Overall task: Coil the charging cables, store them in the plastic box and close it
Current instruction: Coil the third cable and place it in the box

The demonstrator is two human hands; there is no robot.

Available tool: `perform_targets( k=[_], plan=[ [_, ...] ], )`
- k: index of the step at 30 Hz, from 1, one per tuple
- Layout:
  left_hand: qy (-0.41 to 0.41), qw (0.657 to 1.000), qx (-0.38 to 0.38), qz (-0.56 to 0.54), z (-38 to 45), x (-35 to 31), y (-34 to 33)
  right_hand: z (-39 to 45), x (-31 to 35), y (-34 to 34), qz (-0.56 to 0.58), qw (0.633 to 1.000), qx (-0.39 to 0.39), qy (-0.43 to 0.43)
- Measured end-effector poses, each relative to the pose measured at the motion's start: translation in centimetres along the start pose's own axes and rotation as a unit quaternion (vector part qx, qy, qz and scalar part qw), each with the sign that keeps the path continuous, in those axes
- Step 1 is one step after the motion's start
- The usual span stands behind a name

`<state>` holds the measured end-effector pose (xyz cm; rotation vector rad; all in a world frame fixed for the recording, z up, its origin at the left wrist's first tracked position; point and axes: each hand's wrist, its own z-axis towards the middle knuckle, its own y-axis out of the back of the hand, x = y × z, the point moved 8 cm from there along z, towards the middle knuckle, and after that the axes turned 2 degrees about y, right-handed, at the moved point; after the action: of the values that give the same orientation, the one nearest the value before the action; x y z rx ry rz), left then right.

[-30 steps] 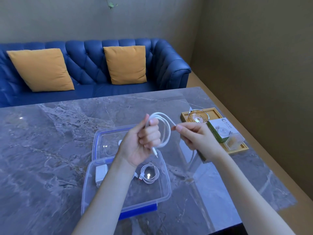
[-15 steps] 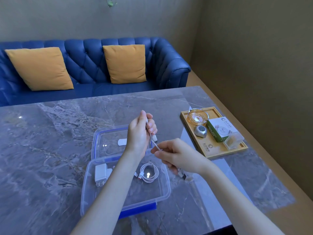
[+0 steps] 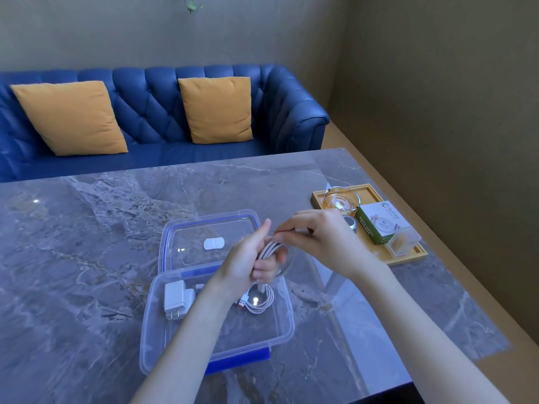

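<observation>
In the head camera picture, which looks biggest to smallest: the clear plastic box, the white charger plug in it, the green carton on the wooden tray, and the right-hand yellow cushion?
1. Clear plastic box, though it is nearest the camera.
2. Yellow cushion, though it is farthest away.
3. Green carton.
4. White charger plug.
The last two look close in size, so that order is unsure.

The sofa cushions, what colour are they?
Mustard yellow cushions, seen best in the head view.

Above the open plastic box, the left hand grips a bundle of white cable while the right hand, at its 3 o'clock, pinches the cable's top. A coiled cable and charger lie inside the box; the lid rests at the box's 12 o'clock on the table.
</observation>
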<state>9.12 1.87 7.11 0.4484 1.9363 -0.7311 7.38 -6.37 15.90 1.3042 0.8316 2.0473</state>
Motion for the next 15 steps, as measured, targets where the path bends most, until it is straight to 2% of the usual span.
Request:
perform_targets(
  k=[5,12,15],
  plan=[
    [0.068,0.989,0.062,-0.112,-0.9,-0.1,-1.0,-1.1,-0.9,-1.5,0.041,0.998,-0.021,-0.04],
    [0.077,0.987,-0.032,-0.14,-0.7,0.4,-0.5,-2.2,-2.0,-2.6,0.081,0.992,-0.013,-0.095],
    [0.047,0.988,-0.084,-0.12,-0.6,0.5,0.2,-2.4,-2.8,-3.0,0.083,0.988,-0.001,-0.128]
  ],
)
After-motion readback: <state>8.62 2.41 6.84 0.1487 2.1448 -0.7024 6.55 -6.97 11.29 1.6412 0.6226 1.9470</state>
